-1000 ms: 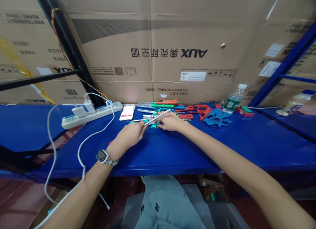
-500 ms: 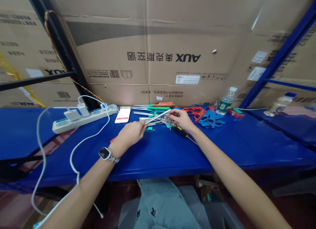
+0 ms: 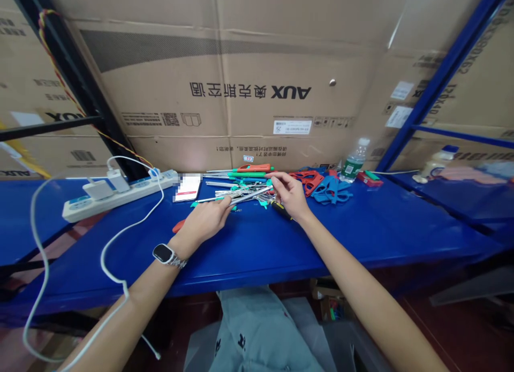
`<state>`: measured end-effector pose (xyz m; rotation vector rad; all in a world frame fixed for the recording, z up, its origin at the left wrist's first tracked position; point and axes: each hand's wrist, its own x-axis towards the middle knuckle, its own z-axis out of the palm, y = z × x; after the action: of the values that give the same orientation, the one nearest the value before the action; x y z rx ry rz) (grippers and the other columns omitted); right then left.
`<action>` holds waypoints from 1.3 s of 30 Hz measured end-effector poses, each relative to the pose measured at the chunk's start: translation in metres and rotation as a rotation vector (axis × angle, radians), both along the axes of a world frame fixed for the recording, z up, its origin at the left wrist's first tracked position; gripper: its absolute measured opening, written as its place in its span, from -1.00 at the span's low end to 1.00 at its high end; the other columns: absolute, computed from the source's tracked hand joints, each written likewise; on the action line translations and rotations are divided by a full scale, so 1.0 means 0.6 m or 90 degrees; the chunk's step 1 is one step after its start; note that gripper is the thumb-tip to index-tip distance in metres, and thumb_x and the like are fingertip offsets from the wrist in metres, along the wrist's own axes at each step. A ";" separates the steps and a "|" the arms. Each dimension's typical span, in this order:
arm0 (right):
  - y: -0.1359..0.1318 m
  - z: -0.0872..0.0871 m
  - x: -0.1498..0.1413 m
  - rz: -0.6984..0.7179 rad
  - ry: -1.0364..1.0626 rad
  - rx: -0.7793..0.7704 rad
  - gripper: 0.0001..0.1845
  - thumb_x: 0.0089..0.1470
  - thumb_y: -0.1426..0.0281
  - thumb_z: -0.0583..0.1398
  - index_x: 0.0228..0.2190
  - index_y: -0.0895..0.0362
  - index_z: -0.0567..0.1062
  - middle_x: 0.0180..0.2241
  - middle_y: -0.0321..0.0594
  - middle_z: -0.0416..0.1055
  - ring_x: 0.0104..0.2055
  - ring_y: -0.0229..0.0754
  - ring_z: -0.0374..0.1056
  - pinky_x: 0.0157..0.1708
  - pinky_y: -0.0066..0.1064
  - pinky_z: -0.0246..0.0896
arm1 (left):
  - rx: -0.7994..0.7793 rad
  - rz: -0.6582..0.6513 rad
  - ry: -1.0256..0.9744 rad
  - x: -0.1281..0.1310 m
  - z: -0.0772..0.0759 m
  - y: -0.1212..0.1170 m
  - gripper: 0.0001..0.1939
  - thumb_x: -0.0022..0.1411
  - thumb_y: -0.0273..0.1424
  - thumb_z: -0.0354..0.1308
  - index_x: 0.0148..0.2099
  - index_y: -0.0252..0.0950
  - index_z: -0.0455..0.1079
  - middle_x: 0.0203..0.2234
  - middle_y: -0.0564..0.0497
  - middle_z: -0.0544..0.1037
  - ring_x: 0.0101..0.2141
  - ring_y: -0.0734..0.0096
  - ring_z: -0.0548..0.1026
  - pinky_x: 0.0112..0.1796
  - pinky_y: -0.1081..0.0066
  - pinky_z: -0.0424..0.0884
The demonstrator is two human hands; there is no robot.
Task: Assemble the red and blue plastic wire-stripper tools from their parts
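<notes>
My left hand (image 3: pixel 209 220), with a watch (image 3: pixel 164 253) on its wrist, is closed round the near end of a slim silver metal rod (image 3: pixel 252 194). At the rod's far end, the fingers of my right hand (image 3: pixel 290 197) pinch together. Beneath and behind it lies a heap of metal rods and small green parts (image 3: pixel 263 203). A black and yellow screwdriver handle (image 3: pixel 281 210) rests beside my right hand, partly covered by it. Behind the heap are tools with an orange handle (image 3: pixel 257 168) and a green handle (image 3: pixel 249 175).
Red plastic parts (image 3: pixel 311 182) and blue plastic parts (image 3: pixel 331 190) lie right of the heap, near a water bottle (image 3: pixel 354 163). Leftward are a phone (image 3: pixel 188 188) and a power strip (image 3: pixel 120 197) with white cables. A large cardboard box (image 3: pixel 249 56) stands behind the blue table (image 3: pixel 257 254).
The camera view has turned slightly, so the scene sits further left. The rod has dropped to a flatter angle over the heap, with both hands still at its ends.
</notes>
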<state>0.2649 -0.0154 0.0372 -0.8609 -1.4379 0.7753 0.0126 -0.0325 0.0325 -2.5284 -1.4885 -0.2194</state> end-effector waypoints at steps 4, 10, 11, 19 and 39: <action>-0.003 -0.001 0.002 -0.051 0.037 0.054 -0.57 0.06 -0.02 0.31 -0.26 0.07 0.46 -0.35 -0.24 0.41 -0.42 -0.23 0.29 -0.54 -0.42 0.18 | 0.011 0.002 -0.014 -0.002 0.000 -0.002 -0.69 0.55 -0.26 -0.21 -0.04 -0.26 0.32 -0.28 -0.15 0.61 -0.31 0.13 0.60 -0.34 0.34 0.36; -0.003 0.004 0.007 -0.049 0.018 0.067 -0.58 0.05 -0.01 0.33 -0.30 0.09 0.51 -0.36 -0.22 0.47 -0.37 -0.20 0.38 -0.52 -0.42 0.27 | 0.007 0.004 -0.008 -0.006 0.001 -0.003 -0.69 0.55 -0.25 -0.22 -0.07 -0.26 0.30 -0.27 -0.13 0.61 -0.28 0.12 0.60 -0.30 0.32 0.38; -0.004 0.004 0.007 -0.050 0.008 0.077 -0.58 0.06 0.00 0.32 -0.29 0.10 0.53 -0.35 -0.20 0.49 -0.34 -0.18 0.40 -0.50 -0.42 0.29 | 0.006 0.006 -0.009 -0.006 0.002 -0.003 -0.69 0.55 -0.26 -0.21 -0.07 -0.26 0.30 -0.27 -0.14 0.61 -0.28 0.11 0.60 -0.30 0.31 0.38; -0.015 -0.002 -0.008 0.003 -0.044 0.103 -0.67 0.13 0.09 0.29 -0.24 0.08 0.63 -0.29 -0.19 0.52 -0.43 -0.26 0.39 -0.51 -0.43 0.29 | -0.008 0.003 -0.014 -0.001 0.009 -0.010 -0.69 0.55 -0.28 -0.21 -0.05 -0.29 0.32 -0.25 -0.17 0.61 -0.25 0.08 0.59 -0.26 0.27 0.39; 0.005 0.005 0.006 0.198 -0.053 -0.063 -0.61 -0.17 0.12 0.49 -0.48 0.13 0.53 -0.51 -0.31 0.49 -0.53 -0.31 0.35 -0.49 -0.41 0.30 | -0.020 0.019 0.046 -0.009 0.003 -0.006 -0.64 0.55 -0.28 -0.23 -0.02 -0.30 0.37 -0.29 -0.16 0.62 -0.29 0.04 0.60 -0.33 0.28 0.36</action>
<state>0.2683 -0.0125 0.0402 -0.7606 -1.6414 1.0617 0.0073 -0.0364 0.0346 -2.5074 -1.5135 -0.1005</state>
